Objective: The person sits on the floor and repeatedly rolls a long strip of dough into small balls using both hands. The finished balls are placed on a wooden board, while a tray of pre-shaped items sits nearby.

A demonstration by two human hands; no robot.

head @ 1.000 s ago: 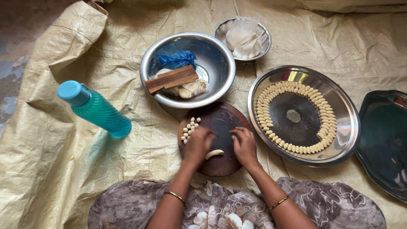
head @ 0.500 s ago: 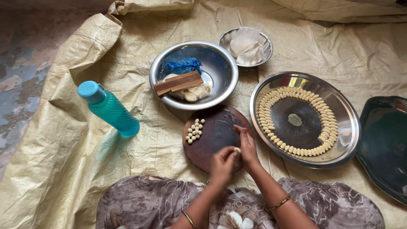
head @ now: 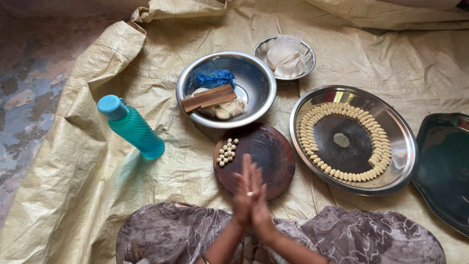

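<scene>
My left hand and my right hand are pressed palm to palm above the near edge of a round dark wooden board. A small pale dough piece shows between the palms. A cluster of several small dough balls lies on the board's left edge. To the right, a steel plate carries a ring of several ridged dough curls around a bare middle.
Behind the board, a steel bowl contains a ridged wooden comb, a dough lump and a blue bag. A small steel bowl with clear plastic is farther back. A teal bottle lies left, a dark tray right, all on a tan sheet.
My hands lifted off the board, drew back toward me and came together palm to palm on a dough piece. The rolled piece seen on the board earlier is gone from it.
</scene>
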